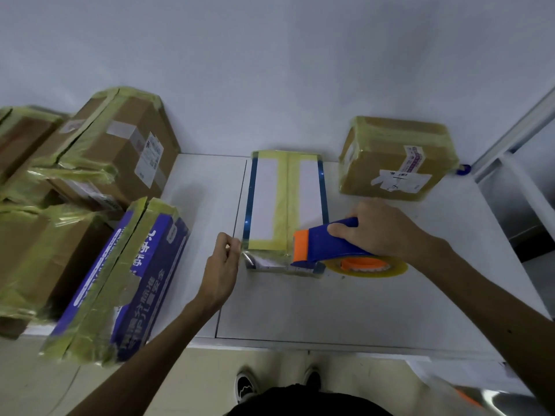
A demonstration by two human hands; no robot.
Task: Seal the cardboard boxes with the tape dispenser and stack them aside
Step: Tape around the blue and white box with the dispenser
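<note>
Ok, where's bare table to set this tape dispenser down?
Free: white table between the white blue-edged box and the near edge; also right of the blue-and-orange tape dispenser, nearer than the brown taped cardboard box. Crowded: the left, with stacked taped boxes.

Dim bluish light; soft shadows; edges bowed and blurred

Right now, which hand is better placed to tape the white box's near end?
Probably right hand: it grips the tape dispenser at that end; the left hand only pinches a corner of the white box.
</note>
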